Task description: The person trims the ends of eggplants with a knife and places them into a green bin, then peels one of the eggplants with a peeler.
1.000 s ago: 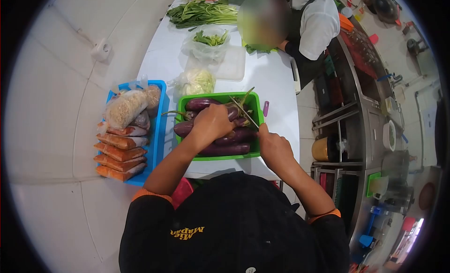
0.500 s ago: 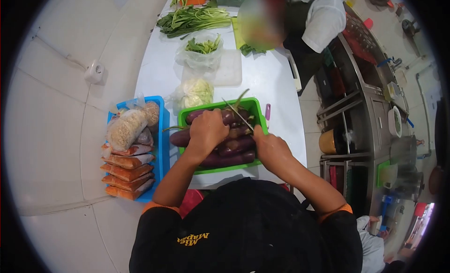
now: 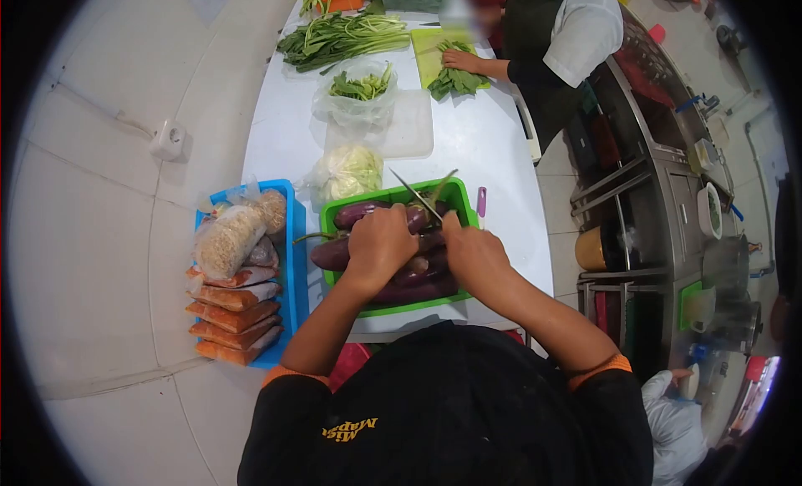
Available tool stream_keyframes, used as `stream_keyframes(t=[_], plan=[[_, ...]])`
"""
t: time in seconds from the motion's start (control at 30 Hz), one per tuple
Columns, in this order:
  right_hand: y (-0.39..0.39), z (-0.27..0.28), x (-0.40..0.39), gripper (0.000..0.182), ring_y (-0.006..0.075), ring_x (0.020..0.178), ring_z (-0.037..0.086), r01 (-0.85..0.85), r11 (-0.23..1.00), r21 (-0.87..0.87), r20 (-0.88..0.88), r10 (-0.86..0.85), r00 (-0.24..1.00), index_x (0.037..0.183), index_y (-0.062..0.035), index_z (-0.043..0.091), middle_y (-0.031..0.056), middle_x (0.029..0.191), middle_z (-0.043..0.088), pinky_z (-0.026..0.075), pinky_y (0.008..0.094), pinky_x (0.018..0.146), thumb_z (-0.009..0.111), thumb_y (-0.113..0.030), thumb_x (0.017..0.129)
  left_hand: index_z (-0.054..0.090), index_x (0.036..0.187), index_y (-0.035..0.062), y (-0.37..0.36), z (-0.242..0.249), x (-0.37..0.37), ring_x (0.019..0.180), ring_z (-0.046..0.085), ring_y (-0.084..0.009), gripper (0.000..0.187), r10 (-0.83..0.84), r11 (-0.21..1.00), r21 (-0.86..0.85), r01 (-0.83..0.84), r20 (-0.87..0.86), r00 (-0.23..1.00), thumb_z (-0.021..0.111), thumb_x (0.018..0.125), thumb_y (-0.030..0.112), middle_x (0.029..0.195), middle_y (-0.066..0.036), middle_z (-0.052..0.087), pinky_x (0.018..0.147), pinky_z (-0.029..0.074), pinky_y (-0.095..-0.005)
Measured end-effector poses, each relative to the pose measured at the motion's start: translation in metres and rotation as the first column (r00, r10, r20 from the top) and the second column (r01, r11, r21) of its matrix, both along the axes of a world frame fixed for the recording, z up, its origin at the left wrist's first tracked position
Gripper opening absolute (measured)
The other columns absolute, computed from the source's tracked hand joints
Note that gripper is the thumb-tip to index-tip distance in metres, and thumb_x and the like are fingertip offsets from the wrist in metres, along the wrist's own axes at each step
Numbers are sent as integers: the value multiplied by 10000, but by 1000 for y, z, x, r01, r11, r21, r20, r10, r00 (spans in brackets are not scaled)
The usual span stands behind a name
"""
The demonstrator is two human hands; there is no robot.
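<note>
A green plastic basket of purple eggplants stands in front of me. My left hand is closed around an eggplant in the upper part of the basket, its stem pointing up to the right. In my right hand is a knife, its blade slanting up to the left across the eggplant's stem end. Other eggplants lie beneath and beside my hands, partly hidden by them. My fingers cover the knife's handle.
Left of the basket, a blue tray holds bagged goods. Beyond it sit a bagged cabbage, a white board and leafy greens. A purple-handled item lies at right. Across the table, a person's hand presses greens on a green board.
My right hand and the knife have shifted slightly left, closer to my left hand. The person across the table has a hand on the greens now. My view has shifted a little.
</note>
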State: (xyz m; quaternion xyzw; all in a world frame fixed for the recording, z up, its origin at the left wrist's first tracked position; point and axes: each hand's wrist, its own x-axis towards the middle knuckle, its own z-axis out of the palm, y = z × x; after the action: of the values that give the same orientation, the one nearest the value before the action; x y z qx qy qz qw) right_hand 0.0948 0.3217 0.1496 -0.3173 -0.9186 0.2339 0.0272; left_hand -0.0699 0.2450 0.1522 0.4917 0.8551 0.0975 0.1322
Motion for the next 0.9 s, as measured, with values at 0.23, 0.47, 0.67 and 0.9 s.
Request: stream_keyframes(t=[0.23, 0.47, 0.67, 0.9], plan=[[2, -16, -2, 107, 481, 724, 690, 10, 1000, 28, -14, -9, 1000, 1027, -19, 483, 270, 762, 684, 545, 588, 652, 515, -111, 983, 702, 1007, 17, -6, 8, 10, 844, 715, -420, 360, 6, 998, 58, -3, -49, 999, 769, 773, 282, 877, -230, 725, 773, 582, -490], [31, 2, 99, 210, 397, 703, 730, 259, 863, -434, 32, -273, 962, 1104, 22, 480, 228, 813, 702, 568, 483, 564, 487, -182, 1057, 696, 1062, 11, -34, 18, -47, 814, 690, -411, 478, -24, 927, 369, 60, -102, 995, 805, 777, 380, 817, -217, 700, 730, 554, -486], [32, -1, 154, 241, 255, 618, 735, 403, 586, -703, -59, -612, 788, 1110, 0, 459, 152, 773, 673, 510, 325, 408, 428, -239, 1098, 629, 1109, -3, 17, 23, -23, 908, 682, -423, 644, -256, 942, 229, 244, 24, 966, 699, 861, 587, 938, -233, 705, 797, 534, -504], [15, -35, 231, 246, 288, 599, 729, 430, 558, -710, -94, -680, 727, 1072, -10, 463, 166, 782, 686, 532, 346, 400, 455, -255, 1091, 577, 1365, 97, 48, -34, -22, 1348, 453, -457, 754, -361, 887, 114, 447, -432, 827, 654, 863, 655, 1331, -212, 588, 1137, 245, -682]])
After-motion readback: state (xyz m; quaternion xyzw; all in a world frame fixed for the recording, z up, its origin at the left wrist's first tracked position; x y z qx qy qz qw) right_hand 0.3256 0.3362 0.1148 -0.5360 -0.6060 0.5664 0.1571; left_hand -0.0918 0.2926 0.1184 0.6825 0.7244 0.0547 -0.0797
